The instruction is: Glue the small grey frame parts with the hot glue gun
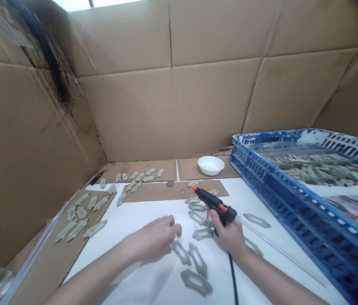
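Note:
My right hand (pixel 229 235) is shut around the grip of a black hot glue gun (pixel 213 202), whose orange-tipped nozzle points up and to the left. Its black cord (pixel 232 271) runs down past my wrist. My left hand (pixel 153 237) hangs curled over the white table top (pixel 140 220), with nothing visible in its fingers. Its fingertips are just above a grey-beige frame-shaped piece (pixel 180 252). Several similar pieces (pixel 198 259) lie scattered below and between my hands. One lies partly under the glue gun.
More frame-shaped pieces lie in rows on cardboard sheets (pixel 83 220) at the left and back. A white bowl (pixel 211 165) stands at the back. A long clear glue stick (pixel 280 250) lies on the table. A blue plastic crate (pixel 293 190) full of pieces stands at the right, against cardboard walls (pixel 172 110).

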### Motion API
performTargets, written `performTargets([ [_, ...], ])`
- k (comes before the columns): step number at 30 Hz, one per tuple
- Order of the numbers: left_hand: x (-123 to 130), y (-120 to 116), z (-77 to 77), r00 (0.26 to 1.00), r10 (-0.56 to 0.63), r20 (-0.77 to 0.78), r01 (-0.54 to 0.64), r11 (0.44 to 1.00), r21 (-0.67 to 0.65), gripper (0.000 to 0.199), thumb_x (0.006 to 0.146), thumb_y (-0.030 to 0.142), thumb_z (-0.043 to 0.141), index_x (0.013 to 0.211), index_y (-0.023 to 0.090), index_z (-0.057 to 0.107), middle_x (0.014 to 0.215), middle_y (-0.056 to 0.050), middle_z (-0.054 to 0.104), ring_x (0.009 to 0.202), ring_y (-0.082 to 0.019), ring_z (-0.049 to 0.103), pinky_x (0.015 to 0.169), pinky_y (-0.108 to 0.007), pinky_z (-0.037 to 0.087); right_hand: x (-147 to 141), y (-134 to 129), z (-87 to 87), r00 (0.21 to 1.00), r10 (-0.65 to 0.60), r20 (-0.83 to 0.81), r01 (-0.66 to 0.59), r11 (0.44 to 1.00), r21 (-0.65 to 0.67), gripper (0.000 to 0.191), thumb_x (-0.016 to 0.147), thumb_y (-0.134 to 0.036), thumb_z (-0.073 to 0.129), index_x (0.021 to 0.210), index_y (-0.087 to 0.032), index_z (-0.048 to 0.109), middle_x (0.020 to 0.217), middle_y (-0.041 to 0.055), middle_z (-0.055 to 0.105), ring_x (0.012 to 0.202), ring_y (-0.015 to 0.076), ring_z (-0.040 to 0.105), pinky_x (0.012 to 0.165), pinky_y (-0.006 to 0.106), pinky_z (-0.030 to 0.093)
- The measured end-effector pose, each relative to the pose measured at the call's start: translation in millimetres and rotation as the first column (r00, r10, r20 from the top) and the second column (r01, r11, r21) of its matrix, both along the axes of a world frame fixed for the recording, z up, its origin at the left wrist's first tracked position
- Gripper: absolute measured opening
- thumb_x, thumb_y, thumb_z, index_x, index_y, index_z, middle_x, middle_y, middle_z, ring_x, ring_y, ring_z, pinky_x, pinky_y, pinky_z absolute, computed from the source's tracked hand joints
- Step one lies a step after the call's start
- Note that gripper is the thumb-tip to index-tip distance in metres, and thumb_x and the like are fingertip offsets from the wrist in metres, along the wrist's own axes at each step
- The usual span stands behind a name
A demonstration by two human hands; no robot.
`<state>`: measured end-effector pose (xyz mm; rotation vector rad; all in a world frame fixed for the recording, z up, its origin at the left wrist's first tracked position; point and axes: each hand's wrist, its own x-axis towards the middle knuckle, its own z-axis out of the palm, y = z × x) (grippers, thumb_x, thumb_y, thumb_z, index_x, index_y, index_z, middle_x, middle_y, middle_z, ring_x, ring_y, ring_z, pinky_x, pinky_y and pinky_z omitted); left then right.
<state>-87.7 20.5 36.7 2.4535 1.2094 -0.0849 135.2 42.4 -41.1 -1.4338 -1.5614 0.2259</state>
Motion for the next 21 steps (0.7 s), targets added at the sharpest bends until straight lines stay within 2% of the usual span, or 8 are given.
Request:
performTargets([
  [3, 4.5, -1.0, -8.0, 0.999, -0.037, 0.008, 0.037, 0.999, -0.035, 0.029, 0.069, 0.015, 0.049, 0.096, 0.026, 0.049, 0.097, -0.001, 0.049, 0.084, -0.015, 0.050, 0.068, -0.022, 0.039, -3.0, -2.0, 3.4, 0.999, 0.032, 0.038, -0.035, 0.997, 0.067, 0.037, 0.080, -0.048, 0.040, 0.064, -0.018, 0.055, 0.060, 0.0039, 0.055, 0.059, 0.0181, 0.054, 0.058, 0.031, 0.044],
  [5, 4.2, 1.2, -9.2, 1.000, -0.021, -0.005, 0.021, 0.999, -0.039, 0.026, 0.068, 0.016, 0.048, 0.093, 0.025, 0.049, 0.096, -0.001, 0.049, 0.080, -0.014, 0.050, 0.066, -0.022, 0.039, -5.7, -2.6, 7.5, 0.996, 0.059, 0.068, -0.066, 0.993, 0.102, 0.035, 0.080, -0.046, 0.041, 0.061, -0.019, 0.052, 0.059, 0.0026, 0.053, 0.059, 0.0172, 0.053, 0.058, 0.030, 0.043],
  [10, -0.4, 7.5, -5.0, 0.984, 0.090, -0.151, -0.105, 0.990, -0.097, 0.023, 0.062, 0.026, 0.057, 0.083, 0.022, 0.047, 0.085, -0.002, 0.053, 0.068, -0.017, 0.050, 0.054, -0.024, 0.036, -16.4, 0.8, 18.2, 0.975, 0.185, 0.120, -0.202, 0.967, 0.154, 0.033, 0.081, -0.041, 0.043, 0.056, -0.020, 0.047, 0.053, -0.0013, 0.049, 0.053, 0.0136, 0.049, 0.057, 0.028, 0.040],
  [13, -5.6, 6.7, -2.8, 0.961, 0.168, -0.218, -0.197, 0.973, -0.120, 0.026, 0.058, 0.027, 0.060, 0.081, 0.022, 0.049, 0.081, -0.002, 0.054, 0.063, -0.018, 0.050, 0.049, -0.024, 0.034, -22.9, 4.1, 19.7, 0.946, 0.283, 0.161, -0.312, 0.930, 0.194, 0.028, 0.082, -0.035, 0.044, 0.059, -0.020, 0.047, 0.055, -0.0015, 0.051, 0.054, 0.0135, 0.049, 0.060, 0.030, 0.040],
  [17, -9.2, -4.0, -6.0, 0.974, 0.207, -0.089, -0.214, 0.974, -0.071, 0.035, 0.062, 0.034, 0.060, 0.093, 0.023, 0.048, 0.093, -0.004, 0.052, 0.071, -0.019, 0.053, 0.056, -0.026, 0.038, -24.1, 6.1, 15.9, 0.910, 0.366, 0.194, -0.408, 0.872, 0.271, 0.020, 0.082, -0.027, 0.046, 0.063, -0.020, 0.047, 0.056, -0.0015, 0.051, 0.056, 0.0139, 0.050, 0.062, 0.032, 0.040],
  [21, -4.8, -14.4, -13.0, 0.982, 0.189, -0.004, -0.189, 0.981, -0.033, 0.019, 0.071, 0.025, 0.049, 0.089, 0.021, 0.048, 0.092, -0.006, 0.052, 0.076, -0.019, 0.053, 0.063, -0.027, 0.039, -22.2, 8.0, 12.3, 0.901, 0.369, 0.227, -0.428, 0.840, 0.334, 0.017, 0.081, -0.025, 0.046, 0.065, -0.020, 0.046, 0.056, -0.0023, 0.051, 0.054, 0.0137, 0.050, 0.059, 0.031, 0.039],
])
